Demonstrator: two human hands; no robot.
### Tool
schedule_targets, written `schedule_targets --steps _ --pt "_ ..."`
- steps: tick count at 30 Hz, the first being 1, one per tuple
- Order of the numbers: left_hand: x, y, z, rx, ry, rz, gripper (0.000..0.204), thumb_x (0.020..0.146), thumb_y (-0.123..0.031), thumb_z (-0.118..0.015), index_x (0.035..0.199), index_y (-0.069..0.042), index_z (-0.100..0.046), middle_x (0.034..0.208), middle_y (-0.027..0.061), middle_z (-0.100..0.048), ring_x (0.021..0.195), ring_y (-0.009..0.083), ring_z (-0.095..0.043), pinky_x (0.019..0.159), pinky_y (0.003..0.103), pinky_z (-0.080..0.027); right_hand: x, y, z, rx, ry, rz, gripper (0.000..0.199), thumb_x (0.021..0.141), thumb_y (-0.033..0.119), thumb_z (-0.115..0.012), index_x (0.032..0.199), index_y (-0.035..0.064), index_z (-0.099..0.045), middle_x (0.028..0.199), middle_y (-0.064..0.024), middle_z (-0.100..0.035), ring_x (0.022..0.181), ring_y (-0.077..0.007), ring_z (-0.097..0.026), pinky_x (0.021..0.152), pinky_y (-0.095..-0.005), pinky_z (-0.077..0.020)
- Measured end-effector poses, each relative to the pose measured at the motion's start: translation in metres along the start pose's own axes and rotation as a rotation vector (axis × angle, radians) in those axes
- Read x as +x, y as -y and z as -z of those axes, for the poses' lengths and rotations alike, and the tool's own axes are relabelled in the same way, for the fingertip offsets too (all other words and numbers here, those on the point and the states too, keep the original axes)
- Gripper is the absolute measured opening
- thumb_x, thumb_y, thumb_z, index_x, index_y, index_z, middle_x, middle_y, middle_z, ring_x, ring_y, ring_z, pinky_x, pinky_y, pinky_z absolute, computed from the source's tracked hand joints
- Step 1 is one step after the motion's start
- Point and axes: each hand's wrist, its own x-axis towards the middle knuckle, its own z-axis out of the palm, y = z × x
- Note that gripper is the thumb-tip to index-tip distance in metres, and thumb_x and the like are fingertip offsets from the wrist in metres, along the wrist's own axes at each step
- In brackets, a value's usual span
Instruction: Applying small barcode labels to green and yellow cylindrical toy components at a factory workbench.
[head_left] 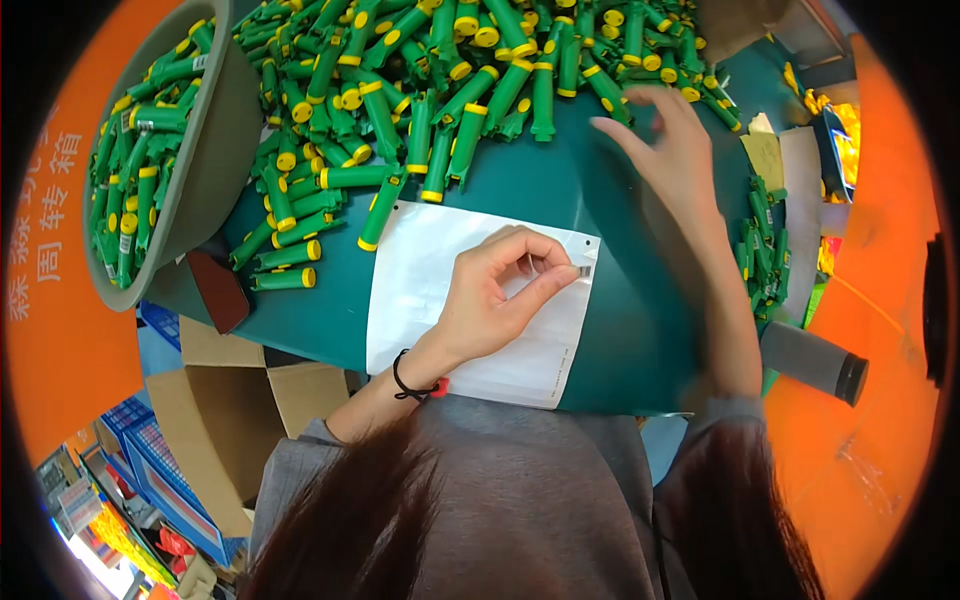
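Observation:
My left hand (505, 290) is over a glossy white sheet (430, 260) on the green tabletop. Its thumb and forefinger are pinched on a small label (585, 271) with dark printing, near the sheet's right edge. To the right, my right hand (672, 150) is raised with thumb and fingers apart, holding nothing. Its fingertips are close to the near right side of a large heap of green plastic tubes with yellow caps (420, 130). Several loose tubes (285, 279) lie left of the sheet.
A grey tub (215, 150) of similar tubes, some bearing white labels, stands at the left. More tubes (765, 245) are gathered at the right beside a grey cylinder (810, 360). An open cardboard box (225, 430) is below the table's left edge.

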Motion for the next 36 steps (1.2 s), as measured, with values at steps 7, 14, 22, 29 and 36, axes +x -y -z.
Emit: schedule_targets --steps 7,14,22,29,36 --pt "0.0 0.001 0.012 -0.31 0.032 0.113 0.009 0.091 -0.001 -0.068 0.098 0.0 -0.063 0.095 0.0045 -0.062 0.09 0.0115 -0.058 0.083 0.027 -0.046 0.014 0.005 0.005 0.044 0.234 -0.226 0.041 0.081 0.026 -0.081 0.108 -0.0005 -0.065 0.086 -0.0046 -0.068 0.074 -0.0127 -0.061 0.068 -0.028 -0.0499" --pt "0.007 -0.027 0.017 -0.138 -0.018 -0.073 0.012 0.088 0.001 -0.068 0.098 -0.002 -0.062 0.113 0.0109 -0.059 0.109 0.0187 -0.054 0.097 0.033 -0.041 -0.084 0.068 0.033 1.213 0.236 -0.522 0.035 0.086 -0.006 -0.064 0.119 -0.0004 -0.054 0.116 -0.0135 -0.058 0.1 -0.0185 -0.061 0.079 -0.0285 -0.0517" --pt "0.015 -0.046 0.005 0.022 0.081 -0.05 0.01 0.087 -0.002 -0.07 0.094 -0.003 -0.064 0.108 0.0091 -0.064 0.103 0.0182 -0.058 0.093 0.031 -0.043 -0.115 0.072 0.03 1.29 0.129 -0.424 0.035 0.084 -0.007 -0.068 0.114 0.0028 -0.055 0.12 -0.0128 -0.057 0.11 -0.0192 -0.056 0.09 -0.0306 -0.0488" --pt "0.016 -0.051 -0.004 0.181 0.091 -0.093 0.009 0.087 -0.002 -0.07 0.094 -0.003 -0.065 0.108 0.0089 -0.064 0.102 0.0173 -0.057 0.092 0.03 -0.044 -0.122 0.074 0.034 1.218 0.076 -0.354 0.035 0.083 -0.009 -0.07 0.115 -0.0003 -0.059 0.118 -0.0119 -0.058 0.111 -0.0199 -0.057 0.096 -0.0325 -0.047" --pt "0.016 -0.051 -0.006 0.154 0.076 -0.082 0.01 0.086 -0.002 -0.071 0.094 -0.003 -0.065 0.107 0.009 -0.065 0.102 0.0173 -0.057 0.092 0.03 -0.044 -0.122 0.076 0.034 1.217 0.066 -0.359 0.036 0.083 -0.009 -0.071 0.116 -0.0008 -0.06 0.118 -0.0121 -0.058 0.111 -0.0201 -0.057 0.096 -0.0325 -0.0472"
